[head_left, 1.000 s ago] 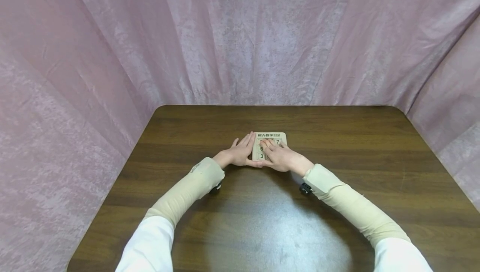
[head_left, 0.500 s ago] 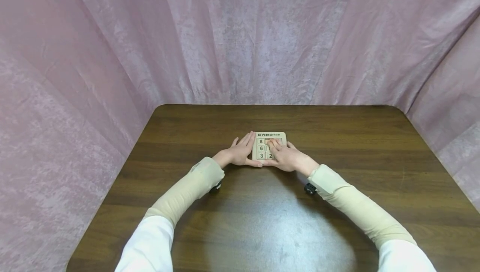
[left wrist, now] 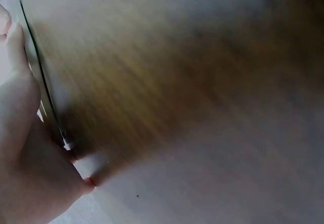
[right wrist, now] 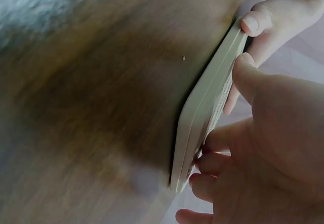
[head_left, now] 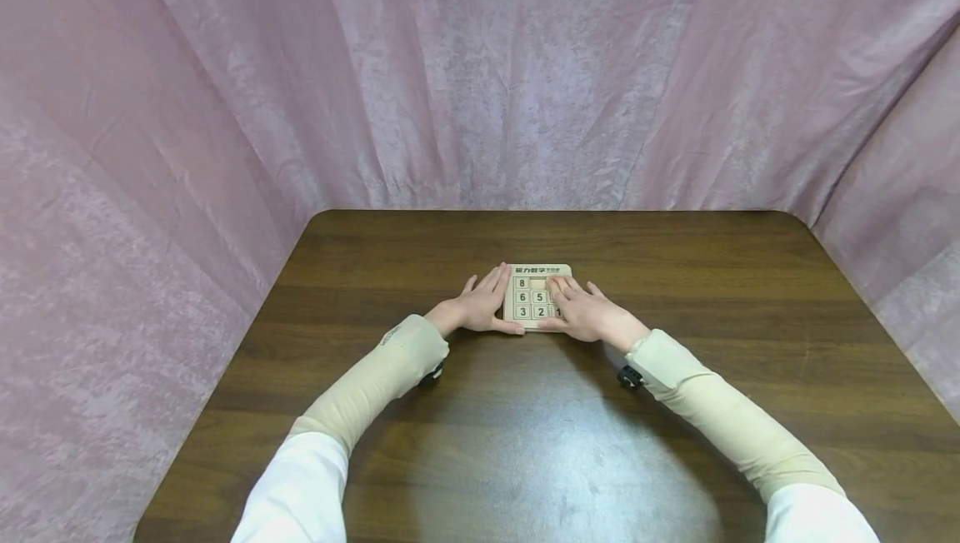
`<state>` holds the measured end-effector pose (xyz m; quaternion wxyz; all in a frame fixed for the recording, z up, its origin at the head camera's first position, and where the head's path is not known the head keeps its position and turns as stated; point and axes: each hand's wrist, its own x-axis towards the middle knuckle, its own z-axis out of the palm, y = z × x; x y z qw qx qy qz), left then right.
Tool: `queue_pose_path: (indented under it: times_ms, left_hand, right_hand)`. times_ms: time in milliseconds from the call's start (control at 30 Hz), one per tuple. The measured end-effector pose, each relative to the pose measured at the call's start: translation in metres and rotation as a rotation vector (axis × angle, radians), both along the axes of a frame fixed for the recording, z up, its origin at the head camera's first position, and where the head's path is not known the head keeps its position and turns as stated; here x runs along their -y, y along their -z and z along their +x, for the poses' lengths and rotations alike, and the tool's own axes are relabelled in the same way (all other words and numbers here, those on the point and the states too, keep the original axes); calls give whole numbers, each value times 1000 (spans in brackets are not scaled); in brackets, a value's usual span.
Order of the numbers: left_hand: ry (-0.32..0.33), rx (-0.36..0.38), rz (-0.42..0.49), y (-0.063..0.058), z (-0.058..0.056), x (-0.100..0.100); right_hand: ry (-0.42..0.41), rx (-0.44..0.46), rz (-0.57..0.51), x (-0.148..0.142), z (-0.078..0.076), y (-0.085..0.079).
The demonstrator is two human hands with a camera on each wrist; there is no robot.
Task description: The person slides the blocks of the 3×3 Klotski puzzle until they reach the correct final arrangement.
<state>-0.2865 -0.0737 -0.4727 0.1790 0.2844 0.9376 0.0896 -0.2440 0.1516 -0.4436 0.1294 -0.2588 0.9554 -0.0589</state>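
Observation:
A pale sliding number puzzle (head_left: 531, 298) lies flat on the table in the head view. Its top-middle slot is bare, and 8, 6, 5, 3, 2 and part of 1 can be read. My left hand (head_left: 477, 306) holds its left side, the straight fingers along that edge and the thumb at the front edge. Fingertips of my right hand (head_left: 588, 315) rest on the right-hand column, hiding the upper tiles there; the right thumb lies at the front edge. Seen from the right wrist, the puzzle's side (right wrist: 195, 117) shows between both hands. The left wrist view shows only its thin edge (left wrist: 40, 72).
The brown wooden table (head_left: 675, 276) extends around the puzzle, with glare near its front. A pink curtain (head_left: 480, 77) hangs behind it and at both sides. A dark wrist camera (head_left: 630, 376) sits below the right sleeve cuff.
My right hand has slid rightward across the tiles, from the top-middle area to the right column. The top-middle slot and the 5, 2 and 1 are now uncovered. My left hand stays put.

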Motion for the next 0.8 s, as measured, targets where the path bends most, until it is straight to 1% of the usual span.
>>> queue_pose_path:
  times_ms: [200,400,600,800]
  left_hand:
    - [-3,8,3,-1,-1,1]
    - [1,12,-12,-2,-1,0]
    - [-5,11,-11,-2,-1,0]
    - [1,6,-7,-1,1,-1]
  right_hand:
    - [4,3,6,-2,-1,0]
    - [-5,-3,8,-1,0,-1]
    - [-1,-12,-8,1,1,-2]
    - [-2,-10,1,5,1,1]
